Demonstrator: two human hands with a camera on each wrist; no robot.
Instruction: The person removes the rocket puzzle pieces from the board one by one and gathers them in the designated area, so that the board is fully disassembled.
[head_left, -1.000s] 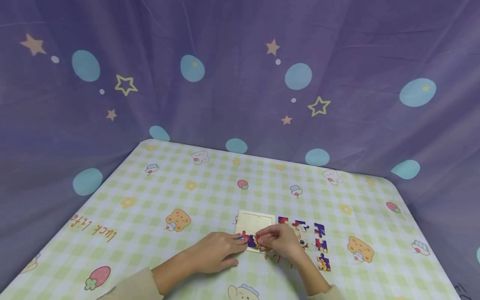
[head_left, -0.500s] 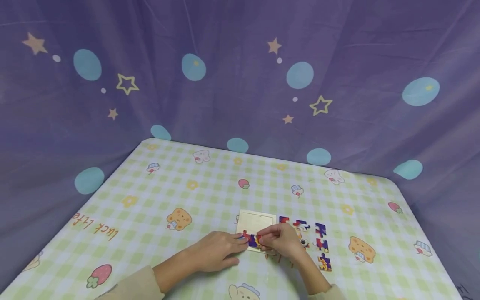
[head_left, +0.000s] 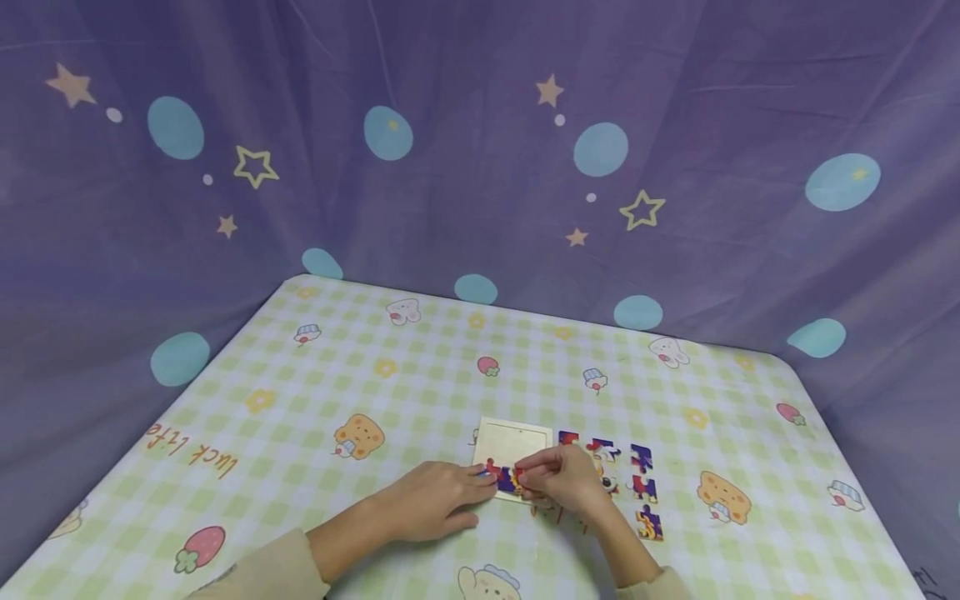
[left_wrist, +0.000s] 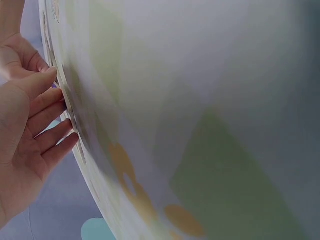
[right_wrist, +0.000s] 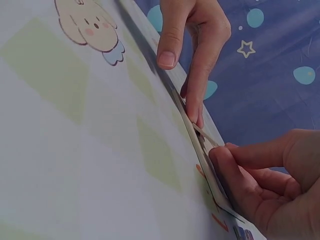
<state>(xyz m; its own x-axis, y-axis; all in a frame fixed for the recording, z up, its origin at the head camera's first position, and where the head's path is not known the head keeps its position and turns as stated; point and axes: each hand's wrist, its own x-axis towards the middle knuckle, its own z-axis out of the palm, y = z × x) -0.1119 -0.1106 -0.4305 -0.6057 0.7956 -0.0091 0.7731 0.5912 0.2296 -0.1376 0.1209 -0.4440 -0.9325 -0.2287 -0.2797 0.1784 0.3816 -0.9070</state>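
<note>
A pale wooden puzzle tray (head_left: 513,435) lies flat on the table with a few red, purple and blue pieces (head_left: 504,480) along its near edge. My left hand (head_left: 431,502) reaches in from the left, its extended fingertips resting on the near-left pieces. Between thumb and fingers, my right hand (head_left: 568,482) pinches a puzzle piece (right_wrist: 206,135) at the near-right part of the tray. In the right wrist view that piece appears as a thin tilted slab, one edge down by the left fingertip. The right fingers hide most of its printed face.
Several loose puzzle pieces (head_left: 643,489) lie in columns right of the tray, some partly behind the right hand. A green-and-white checked cloth (head_left: 420,350) with cartoon prints covers the table. Behind the far edge hangs a purple curtain (head_left: 480,208).
The head view has shifted slightly. Both hands stay in almost the same place, the right one still pinching the puzzle piece over the tray.
</note>
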